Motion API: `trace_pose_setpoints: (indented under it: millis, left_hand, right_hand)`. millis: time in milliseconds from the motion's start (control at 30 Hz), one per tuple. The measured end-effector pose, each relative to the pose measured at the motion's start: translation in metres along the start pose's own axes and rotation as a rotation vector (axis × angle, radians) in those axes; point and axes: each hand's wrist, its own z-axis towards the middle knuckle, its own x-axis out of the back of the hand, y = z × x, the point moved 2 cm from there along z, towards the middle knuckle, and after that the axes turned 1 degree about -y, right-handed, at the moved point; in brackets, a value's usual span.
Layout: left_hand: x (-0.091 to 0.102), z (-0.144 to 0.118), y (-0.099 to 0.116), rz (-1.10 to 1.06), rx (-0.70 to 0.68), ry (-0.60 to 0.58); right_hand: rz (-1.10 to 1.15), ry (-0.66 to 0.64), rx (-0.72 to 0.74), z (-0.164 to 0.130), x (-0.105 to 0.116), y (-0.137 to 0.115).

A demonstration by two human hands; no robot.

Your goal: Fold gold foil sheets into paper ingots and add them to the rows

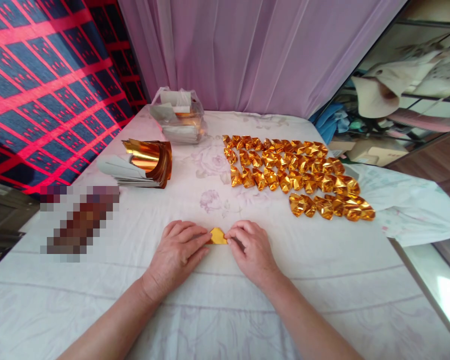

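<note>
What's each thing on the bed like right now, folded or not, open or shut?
Gold paper piece: partly folded, flat on the sheet, pinched between both hands.
Left hand: fingertips pressing the piece's left edge.
Right hand: fingertips pressing its right edge.
Folded gold pieces: finished, laid in rows.
Stack of gold sheets: unfolded, top sheets curling up.
Plastic bag: open at the top, holding more sheets.

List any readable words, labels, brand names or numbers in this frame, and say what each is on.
None can be read.
Stack of gold foil sheets: no print visible.
Plastic-wrapped pack: no legible label.
Folded gold pieces: plain foil.
Gold piece between left hand and right hand: unmarked.
</note>
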Motion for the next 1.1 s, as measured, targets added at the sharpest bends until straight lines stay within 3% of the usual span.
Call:
trace_pose_setpoints:
  millis: [167,467,767,1100]
  left_hand:
    - [-0.005,0.002,0.006,0.087,-0.009,-0.069]
    - [-0.003,0.003,0.003,0.064,0.047,-0.051]
    - [0.001,0.008,0.003,0.119,0.024,-0.028]
    - [-0.001,0.007,0.0,0.033,0.059,-0.008]
  right_hand:
    - [-0.063,-0.019,0.033,-0.002,0.0,-0.003]
    - [-0.198,-0.108,0.061,-0.003,0.004,-0.01]
    - [-0.157,-0.101,0.076,-0.002,0.003,-0.008]
    - [-0.133,-0.046,0.145,-0.001,0.003,-0.009]
